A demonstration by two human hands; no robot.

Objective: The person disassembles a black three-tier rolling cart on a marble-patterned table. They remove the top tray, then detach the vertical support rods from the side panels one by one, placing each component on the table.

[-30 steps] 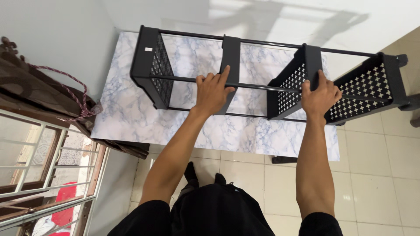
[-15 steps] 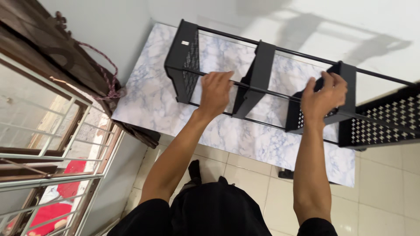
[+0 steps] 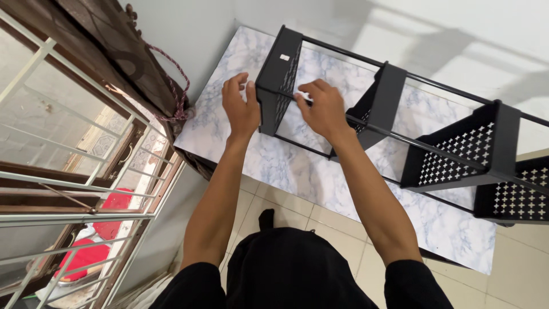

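A black metal shelf rack [image 3: 394, 103] lies on its side on a marble-patterned table [image 3: 297, 171]. It has several perforated trays joined by thin rods. My left hand [image 3: 240, 106] hovers just left of the rack's leftmost tray [image 3: 278, 74], fingers spread, holding nothing. My right hand [image 3: 323, 109] rests on the near rod right beside that same tray, its fingers curled over the rod.
A white window grille [image 3: 74, 189] and dark wooden frame [image 3: 114, 51] with a rope stand at the left. A white wall [image 3: 400, 23] runs behind the table. Pale floor tiles [image 3: 514, 274] lie at the right, and red items show beyond the window.
Both hands have slid left along the rack to its leftmost tray. My left hand let go of the rod and opened. The view has turned to the left.
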